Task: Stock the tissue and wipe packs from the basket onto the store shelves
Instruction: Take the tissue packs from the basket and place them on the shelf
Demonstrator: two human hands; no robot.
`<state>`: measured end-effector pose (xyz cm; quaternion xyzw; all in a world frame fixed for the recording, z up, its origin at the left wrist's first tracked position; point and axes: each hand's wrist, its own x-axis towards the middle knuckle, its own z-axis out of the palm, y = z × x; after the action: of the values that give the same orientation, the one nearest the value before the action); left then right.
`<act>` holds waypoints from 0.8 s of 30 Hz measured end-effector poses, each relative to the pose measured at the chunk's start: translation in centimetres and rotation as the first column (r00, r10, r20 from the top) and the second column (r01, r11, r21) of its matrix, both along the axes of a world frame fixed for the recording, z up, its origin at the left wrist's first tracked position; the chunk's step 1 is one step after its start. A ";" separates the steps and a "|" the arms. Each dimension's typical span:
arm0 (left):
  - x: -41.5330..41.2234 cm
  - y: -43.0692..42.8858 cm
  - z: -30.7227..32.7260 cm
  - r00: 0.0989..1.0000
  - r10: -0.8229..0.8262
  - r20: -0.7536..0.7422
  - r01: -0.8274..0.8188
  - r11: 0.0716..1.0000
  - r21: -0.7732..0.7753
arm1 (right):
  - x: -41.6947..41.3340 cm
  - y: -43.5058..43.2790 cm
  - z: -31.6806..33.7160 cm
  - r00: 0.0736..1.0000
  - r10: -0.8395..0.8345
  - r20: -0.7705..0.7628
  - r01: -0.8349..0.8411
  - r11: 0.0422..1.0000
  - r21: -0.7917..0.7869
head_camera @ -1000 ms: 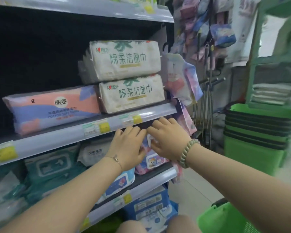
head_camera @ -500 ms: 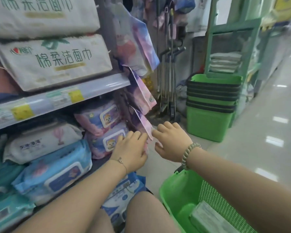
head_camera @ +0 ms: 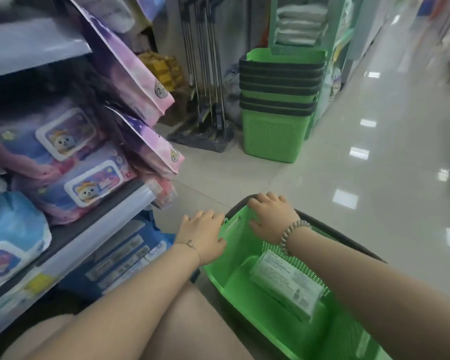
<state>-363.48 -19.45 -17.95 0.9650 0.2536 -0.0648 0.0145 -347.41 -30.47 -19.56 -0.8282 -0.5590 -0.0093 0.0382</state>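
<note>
A green basket point(head_camera: 234, 258) stands on the floor at my right knee, and one white tissue pack point(head_camera: 286, 284) lies flat inside it. My left hand point(head_camera: 203, 235) hovers at the basket's near-left rim with loosely curled fingers and holds nothing. My right hand point(head_camera: 270, 219), with a bead bracelet on its wrist, reaches over the far rim and black handle; it is empty too. On the shelf point(head_camera: 96, 229) to the left lie two purple wipe packs point(head_camera: 89, 185) with cartoon lids and a blue wipe pack point(head_camera: 11, 237).
Pink-purple packs point(head_camera: 151, 144) hang off the shelf's end, close to my left hand. Blue packs point(head_camera: 125, 255) fill the lower shelf. A stack of green baskets point(head_camera: 278, 107) and mop handles point(head_camera: 205, 61) stand ahead. Shiny tiled floor stretches to the right.
Both hands left the purple wipe packs on the shelf and came down right to the basket. My view swung from the shelves down toward the basket and floor.
</note>
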 end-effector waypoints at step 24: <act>6.1 -2.9 -11.3 0.915 -0.148 -0.374 0.005 0.934 -0.358 | 2.3 -8.3 -20.4 0.820 -0.501 -0.278 0.299 0.788 -0.538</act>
<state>-357.40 -22.31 -29.27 0.9231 0.1971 -0.3029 0.1317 -345.14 -38.73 -39.98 -0.8964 -0.3304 0.2908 -0.0515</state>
